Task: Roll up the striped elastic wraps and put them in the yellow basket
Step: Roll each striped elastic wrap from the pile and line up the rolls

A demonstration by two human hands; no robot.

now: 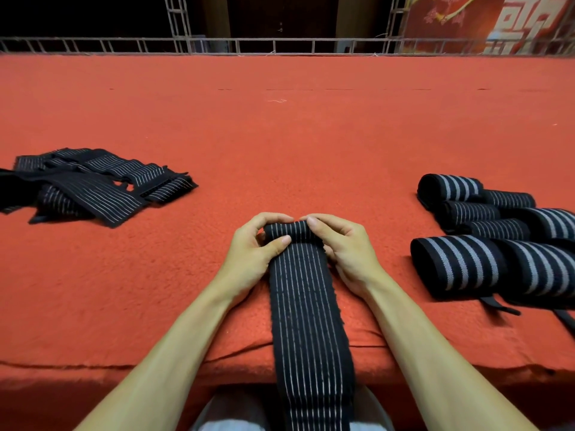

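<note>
In the head view, the left hand (256, 248) and the right hand (343, 248) sit side by side. Both grip, with curled fingers, the small rolled end of a long black elastic wrap with thin white stripes (306, 306), whose flat tail runs back between the forearms and over the near edge of the red felt-covered counter (280, 135). Well left of the left hand lies a loose heap of unrolled black striped wraps (93, 185); right of the right hand rests a cluster of rolled black-and-white striped wraps (485, 231).
</note>
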